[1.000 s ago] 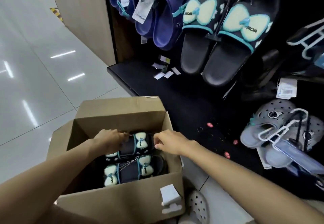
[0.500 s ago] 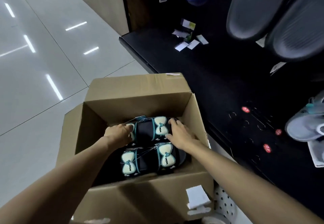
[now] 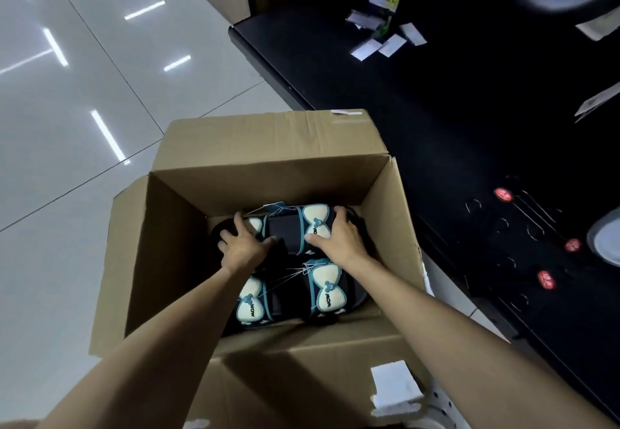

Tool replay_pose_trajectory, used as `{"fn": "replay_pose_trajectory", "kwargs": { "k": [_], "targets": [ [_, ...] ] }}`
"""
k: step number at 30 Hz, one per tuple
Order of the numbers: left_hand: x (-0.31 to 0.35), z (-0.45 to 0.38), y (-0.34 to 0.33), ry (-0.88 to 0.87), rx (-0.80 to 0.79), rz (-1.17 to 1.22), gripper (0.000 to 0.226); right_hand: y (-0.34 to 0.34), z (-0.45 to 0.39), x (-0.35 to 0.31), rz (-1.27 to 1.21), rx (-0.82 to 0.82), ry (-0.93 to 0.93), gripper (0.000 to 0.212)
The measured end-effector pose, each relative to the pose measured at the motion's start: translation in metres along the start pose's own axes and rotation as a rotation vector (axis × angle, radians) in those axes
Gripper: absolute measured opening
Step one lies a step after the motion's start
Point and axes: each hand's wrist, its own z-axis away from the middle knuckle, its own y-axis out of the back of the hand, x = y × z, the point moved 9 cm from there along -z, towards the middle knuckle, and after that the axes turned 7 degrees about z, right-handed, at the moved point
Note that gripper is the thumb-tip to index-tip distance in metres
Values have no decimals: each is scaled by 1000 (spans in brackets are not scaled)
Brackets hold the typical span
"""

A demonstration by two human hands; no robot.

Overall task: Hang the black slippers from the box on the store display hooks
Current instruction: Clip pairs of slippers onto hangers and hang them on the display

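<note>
I see a big brown box [image 3: 268,147] standing open on the shiny floor [image 3: 67,126], just beside a black shelf [image 3: 469,126]. Inside lie two pairs of black slippers with pale bows. My left hand [image 3: 242,248] curls its fingers [image 3: 239,222] around the left end of the far pair [image 3: 285,232]. My right hand [image 3: 342,235] wraps around that pair's right end. The near pair [image 3: 292,294] lies just under my wrists. Small white paper tags [image 3: 382,44] sit far past my fingertips.
</note>
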Motion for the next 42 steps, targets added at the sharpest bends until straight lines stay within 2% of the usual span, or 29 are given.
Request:
{"fn": "replay_pose_trajectory", "kwargs": {
  "k": [6,9,14,20,25,28,30,35,39,42],
  "targets": [
    [-19,-14,5,100,31,220,92,1,9,-9,69,-5,19,91],
    [-20,-6,12,127,59,208,97,6,20,-18,87,-3,20,90],
    [-11,12,39,46,108,171,94,27,41,-38,107,-4,65,81],
    [8,46,80,-43,103,120,93,59,80,-58,78,-9,104,91],
    [38,96,109,-167,35,-58,87,97,120,-70,77,32,120,97],
    [64,131,130,-281,52,-188,86,126,151,-78,83,52,132,100],
    [83,154,143,-346,62,-228,86,148,171,-81,76,82,142,93],
    [136,211,167,-535,123,-262,66,208,212,-82,68,180,205,71],
    [167,256,176,-687,191,-307,58,252,249,-72,20,249,249,70],
    [181,283,171,-739,211,-294,57,274,268,-54,-29,292,254,69]
  ]
}}
